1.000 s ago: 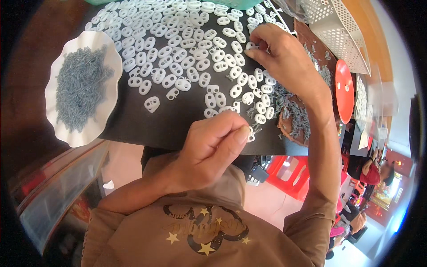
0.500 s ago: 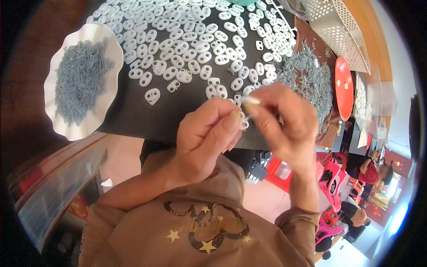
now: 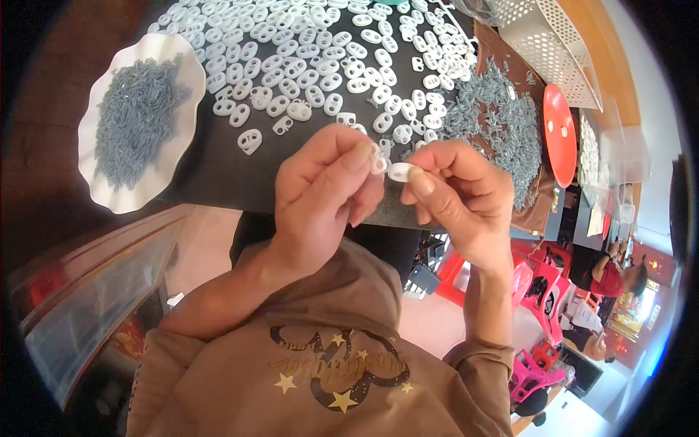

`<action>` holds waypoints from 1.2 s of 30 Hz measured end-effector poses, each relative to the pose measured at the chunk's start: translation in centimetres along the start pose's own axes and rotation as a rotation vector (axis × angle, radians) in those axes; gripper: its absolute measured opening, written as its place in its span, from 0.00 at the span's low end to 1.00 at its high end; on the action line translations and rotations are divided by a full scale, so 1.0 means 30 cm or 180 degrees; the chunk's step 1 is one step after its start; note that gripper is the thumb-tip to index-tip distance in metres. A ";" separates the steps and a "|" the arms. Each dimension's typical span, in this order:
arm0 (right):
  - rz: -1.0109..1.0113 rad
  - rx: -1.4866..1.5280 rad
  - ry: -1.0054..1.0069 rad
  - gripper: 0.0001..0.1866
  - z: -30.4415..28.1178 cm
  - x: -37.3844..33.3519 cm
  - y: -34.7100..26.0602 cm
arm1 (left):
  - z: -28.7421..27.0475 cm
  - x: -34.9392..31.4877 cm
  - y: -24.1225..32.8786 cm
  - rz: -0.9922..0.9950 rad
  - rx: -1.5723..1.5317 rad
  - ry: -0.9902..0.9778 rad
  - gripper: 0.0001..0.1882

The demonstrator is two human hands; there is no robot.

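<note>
My left hand pinches a small white two-hole cord-lock part between thumb and forefinger. Between the thumb and fingers of my right hand is a white oval cord-lock shell, its tip close beside the other part. Whether the two pieces touch, I cannot tell. Both hands are held just over the near edge of the black tabletop. Beyond them lie many loose white cord-lock pieces, flat and scattered, a few with a narrower piece sticking out.
A white wavy-rimmed plate heaped with small grey springs stands at the left. More springs lie on a brown cloth at the right, near a red plate and a perforated white basket. Pink chairs and a person are farther right.
My right hand has turned and opened a little gap from the left, so the shell now shows clearly. Both hands moved slightly left. The spring glimpsed between them is no longer visible.
</note>
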State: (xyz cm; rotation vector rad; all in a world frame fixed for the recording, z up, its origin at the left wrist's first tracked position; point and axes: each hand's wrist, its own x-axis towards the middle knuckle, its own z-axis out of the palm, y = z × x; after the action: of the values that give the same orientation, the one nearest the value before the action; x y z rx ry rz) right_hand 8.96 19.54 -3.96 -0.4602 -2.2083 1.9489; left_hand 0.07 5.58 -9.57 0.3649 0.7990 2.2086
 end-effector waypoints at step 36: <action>-0.0050 -0.0647 -0.0361 0.18 -0.053 0.017 -0.023 | -0.019 0.000 0.014 -0.0367 0.0183 -0.0438 0.10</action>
State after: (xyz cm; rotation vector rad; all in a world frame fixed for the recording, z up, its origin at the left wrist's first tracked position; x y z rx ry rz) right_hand 8.91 21.13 -3.09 -0.3653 -2.4864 1.7925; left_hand -0.44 5.12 -9.74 0.4816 0.7900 2.0333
